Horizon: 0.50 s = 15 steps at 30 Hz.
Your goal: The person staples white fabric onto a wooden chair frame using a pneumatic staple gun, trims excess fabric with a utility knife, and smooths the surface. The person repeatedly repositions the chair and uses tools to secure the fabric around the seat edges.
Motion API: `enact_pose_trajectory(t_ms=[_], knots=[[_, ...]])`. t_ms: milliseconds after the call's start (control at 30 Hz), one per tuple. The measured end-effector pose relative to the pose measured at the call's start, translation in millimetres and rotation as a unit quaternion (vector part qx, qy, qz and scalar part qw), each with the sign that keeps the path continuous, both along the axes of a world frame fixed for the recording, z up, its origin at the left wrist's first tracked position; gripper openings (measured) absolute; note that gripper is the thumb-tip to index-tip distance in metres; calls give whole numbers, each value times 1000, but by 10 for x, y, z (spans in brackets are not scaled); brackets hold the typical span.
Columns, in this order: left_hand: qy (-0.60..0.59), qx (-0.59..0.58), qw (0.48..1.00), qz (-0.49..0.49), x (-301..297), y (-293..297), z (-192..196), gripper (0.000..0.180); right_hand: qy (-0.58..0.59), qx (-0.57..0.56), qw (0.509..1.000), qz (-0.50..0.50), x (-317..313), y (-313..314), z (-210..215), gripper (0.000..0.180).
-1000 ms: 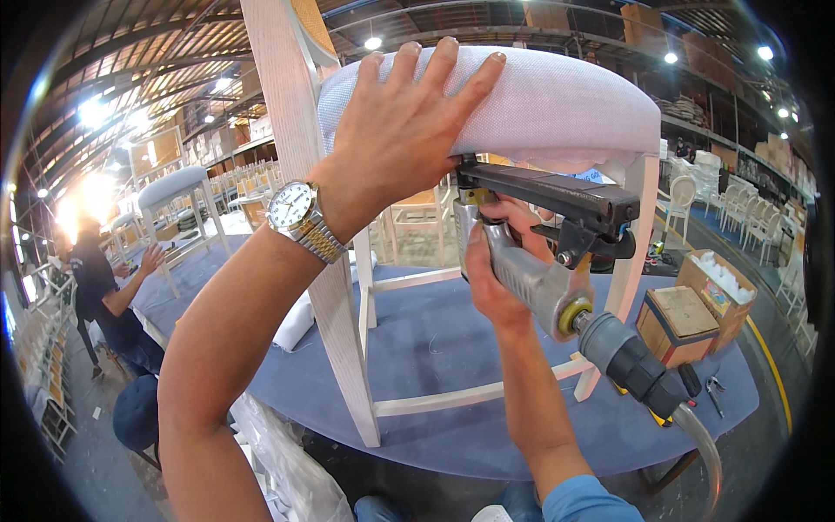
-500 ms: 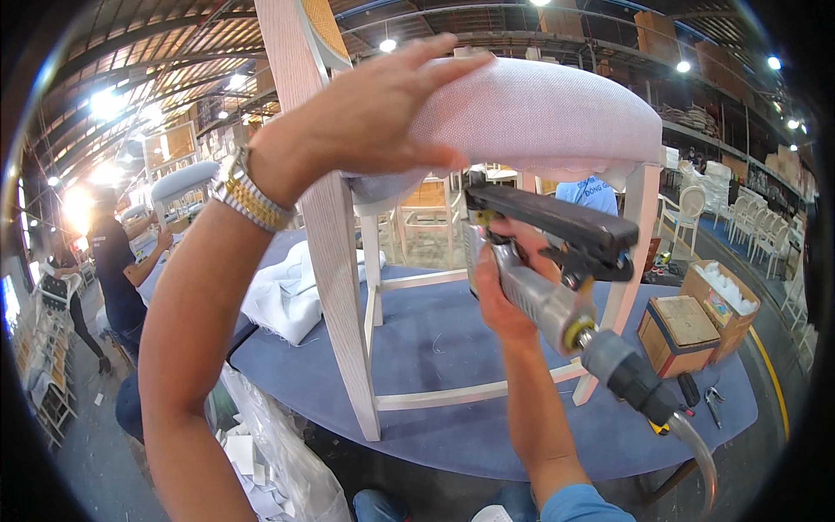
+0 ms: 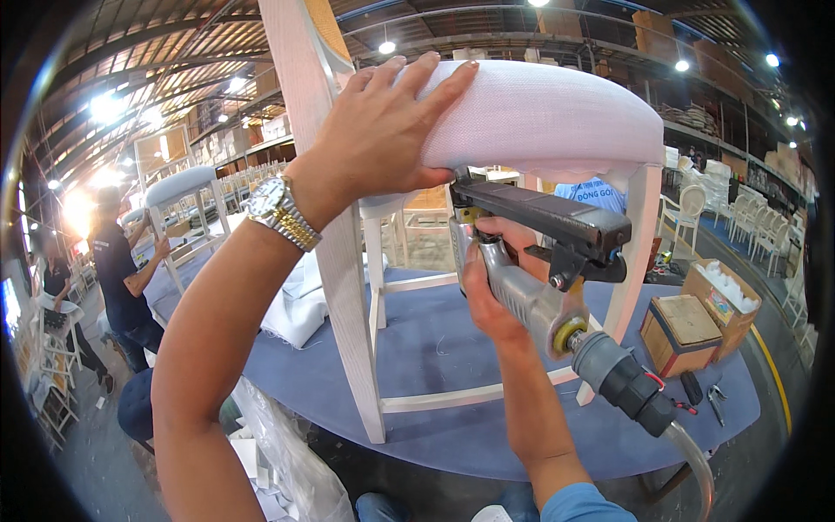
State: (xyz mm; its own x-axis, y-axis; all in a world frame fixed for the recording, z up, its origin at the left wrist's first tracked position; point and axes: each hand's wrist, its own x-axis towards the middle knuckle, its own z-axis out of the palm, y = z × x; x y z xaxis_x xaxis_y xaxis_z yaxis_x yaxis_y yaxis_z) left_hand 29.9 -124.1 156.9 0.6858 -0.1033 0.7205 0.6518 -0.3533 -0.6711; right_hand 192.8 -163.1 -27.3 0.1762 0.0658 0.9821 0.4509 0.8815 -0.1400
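A white wooden chair (image 3: 348, 287) stands on a blue-covered table (image 3: 452, 348), its seat padded in white fabric (image 3: 548, 113). My left hand (image 3: 383, 130), with a wristwatch, lies flat over the front left of the seat cushion, fingers spread. My right hand (image 3: 487, 287) grips the handle of a pneumatic staple gun (image 3: 557, 235). The gun's dark magazine is pressed up under the seat's edge. An air hose runs from its handle toward the lower right.
White fabric pieces (image 3: 300, 300) lie on the table behind the chair. Cardboard boxes (image 3: 696, 317) and small tools (image 3: 704, 396) sit at the table's right. A person (image 3: 122, 270) works on another chair at the left. Clear plastic sheeting (image 3: 278, 452) hangs below the table edge.
My left hand has shifted on the cushion, turning from its side back onto its top front. The staple gun has stayed under the seat edge, moving slightly left.
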Motion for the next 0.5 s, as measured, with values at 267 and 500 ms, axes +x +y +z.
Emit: enact_pose_trajectory(t_ms=[267,500], knots=[[-16,-11,1000,-11,4,-11,-30,113,9,-16,1000,-13,-80,84,20,31],[-19,-8,999,-26,12,17,-57,109,-15,36,999,-37,-50,103,96,31]])
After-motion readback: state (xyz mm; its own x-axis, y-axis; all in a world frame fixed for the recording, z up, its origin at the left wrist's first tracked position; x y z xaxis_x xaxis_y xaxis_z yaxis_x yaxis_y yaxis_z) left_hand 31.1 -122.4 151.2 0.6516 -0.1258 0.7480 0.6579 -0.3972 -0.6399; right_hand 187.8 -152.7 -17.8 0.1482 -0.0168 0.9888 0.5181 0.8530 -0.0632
